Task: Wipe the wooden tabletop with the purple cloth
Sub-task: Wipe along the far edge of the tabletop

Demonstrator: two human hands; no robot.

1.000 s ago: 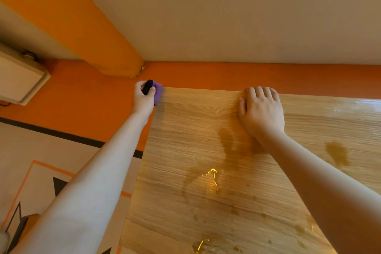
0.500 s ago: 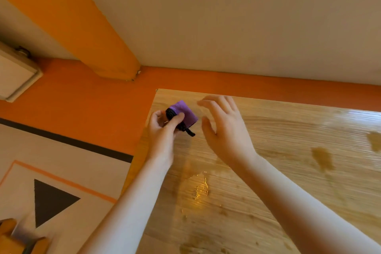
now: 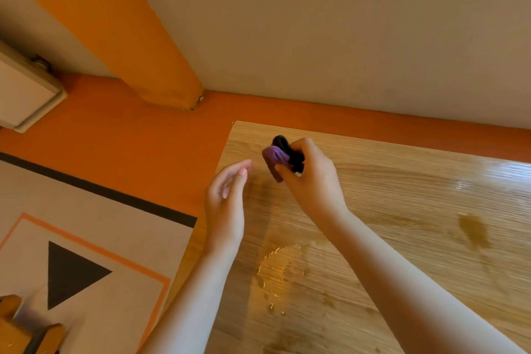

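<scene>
**Inspector:** Head view. State the surface.

**Assistant:** A wooden counter (image 3: 402, 224), seen from above. Its far left corner sits against an orange band at the foot of a pale wall. The top is glossy, with wet patches: a glinting puddle (image 3: 280, 266) near the left edge, and a darker stain (image 3: 474, 231) towards the right.

**Inspector:** The cloth?

**Assistant:** The cloth (image 3: 274, 159) is purple, bunched into a small wad with a black part (image 3: 287, 148) wrapped against it. It is held just over the far left corner of the counter. Whether it touches the wood, I cannot tell.

**Inspector:** Right hand?

**Assistant:** The right hand (image 3: 311, 178) has its grip closed around the cloth, thumb pressed on the near side of the wad and fingers curled over the black part. The forearm runs back to the near right edge.

**Inspector:** Left hand?

**Assistant:** The left hand (image 3: 227, 201) is just beside the cloth, at the left edge of the counter, not touching the wad. Its grip is spread, palm turned inward, fingers loosely extended, holding nothing.

**Inspector:** Surroundings?

**Assistant:** Left of the counter, a pale floor with a black stripe, an orange outline and a black triangle (image 3: 71, 273). A cream box (image 3: 26, 95) is mounted on the wall at far left.
</scene>
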